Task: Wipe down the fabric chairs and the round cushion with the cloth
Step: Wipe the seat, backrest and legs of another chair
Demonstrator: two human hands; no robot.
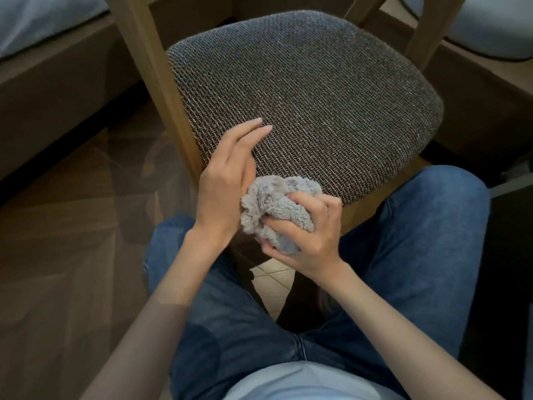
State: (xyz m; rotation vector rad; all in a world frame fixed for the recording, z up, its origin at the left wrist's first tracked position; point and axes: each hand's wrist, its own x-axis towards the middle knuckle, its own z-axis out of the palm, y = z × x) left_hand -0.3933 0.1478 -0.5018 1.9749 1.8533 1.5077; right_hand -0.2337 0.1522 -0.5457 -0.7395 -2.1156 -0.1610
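A chair with a grey-brown woven fabric seat (317, 96) on a wooden frame stands right in front of my knees. My right hand (305, 232) grips a bunched-up fluffy grey cloth (277, 206) just above the seat's near edge. My left hand (227, 174) has straight fingers stretched over the seat's near-left corner, its palm side touching the cloth. No round cushion is plainly in view.
Wooden chair posts (153, 70) rise at the left and back right of the seat. A low brown bench with a pale cushion (43, 21) runs along the left; another pale cushion (490, 27) lies at the top right. My jeans-clad knees (432, 226) flank the seat's front.
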